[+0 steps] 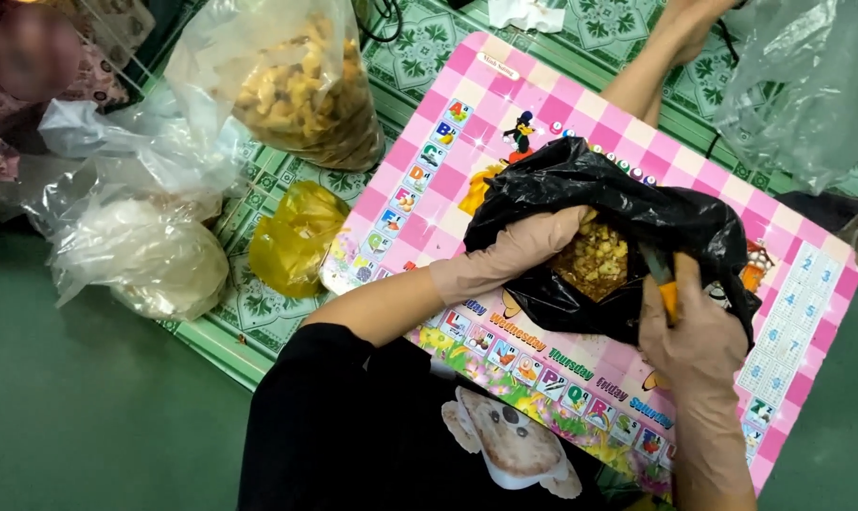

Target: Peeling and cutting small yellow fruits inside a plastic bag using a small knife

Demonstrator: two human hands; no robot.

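Note:
A black plastic bag (pixel 628 213) lies on a pink checked children's board (pixel 467 123), its mouth open on yellowish-brown crumbly food (pixel 595 260). My left hand (pixel 519 251), in a beige glove, holds the left edge of the bag's mouth, fingers reaching in at the food. My right hand (pixel 689 331), also gloved, grips a small knife with an orange handle (pixel 665 284) at the bag's right rim; the blade points up toward the opening.
A clear bag of yellow snack pieces (pixel 297 85) stands at the back. A yellow bag (pixel 297 237) and a whitish filled bag (pixel 150 251) lie left of the board. Crumpled clear plastic (pixel 807 85) is at top right. Another person's arm (pixel 661 57) reaches in from above.

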